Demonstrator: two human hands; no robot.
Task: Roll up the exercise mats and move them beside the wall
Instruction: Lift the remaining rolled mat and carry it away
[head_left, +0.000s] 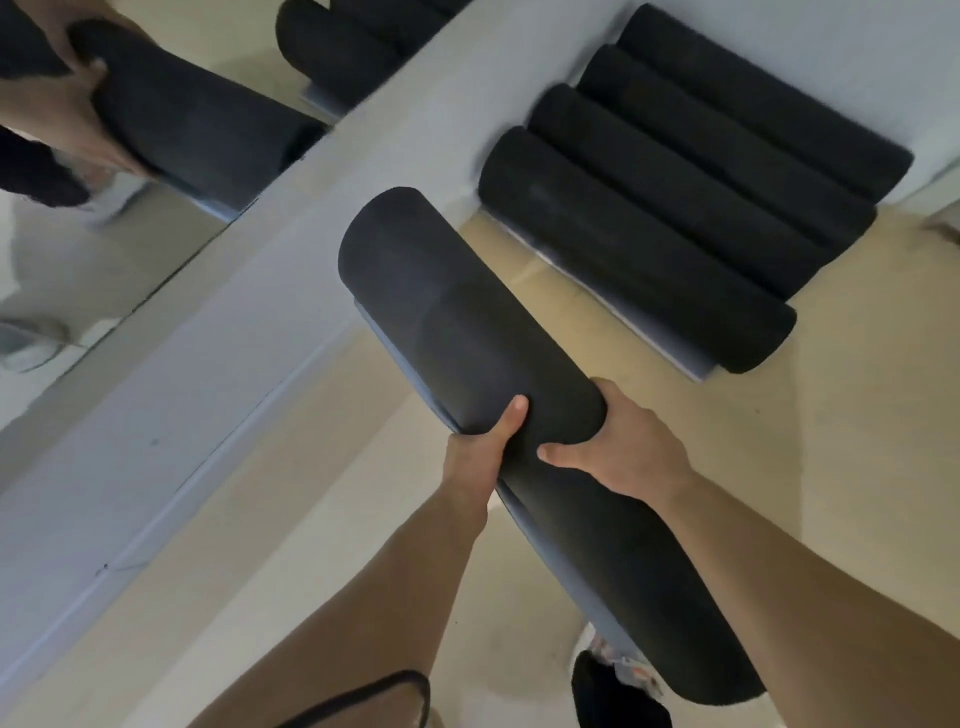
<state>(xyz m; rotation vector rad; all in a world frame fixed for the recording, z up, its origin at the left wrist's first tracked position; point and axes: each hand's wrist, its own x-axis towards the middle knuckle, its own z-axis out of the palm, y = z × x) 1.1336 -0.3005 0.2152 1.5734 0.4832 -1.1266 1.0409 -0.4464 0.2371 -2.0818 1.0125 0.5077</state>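
Rolled exercise mat (457, 312), black with a grey-blue edge along its lower side, is held up off the floor in both hands about midway along its length, one end pointing away toward the wall and the other passing back under the right forearm. The left hand (475, 457) grips it from below with the thumb laid up over the top; the right hand (623, 447) wraps over it from the other side, thumb toward the left hand, the two hands just beside each other. Beneath the hands lies a smooth, pale beige floor (779, 467). Left of the left hand a pale grey-white wall base (156, 415) runs diagonally, and above it a mirror (104, 270) reflects the hands and the carried roll. Ahead and to the right of the right hand, four more rolled mats lie side by side on the floor against the white wall (883, 47): the nearest (634, 249), the second (680, 192), the third (727, 150) and the farthest (763, 93), each touching the next. That makes five black rolls seen directly: one carried, four down. Below the right forearm, part of one light shoe (605, 652) shows.
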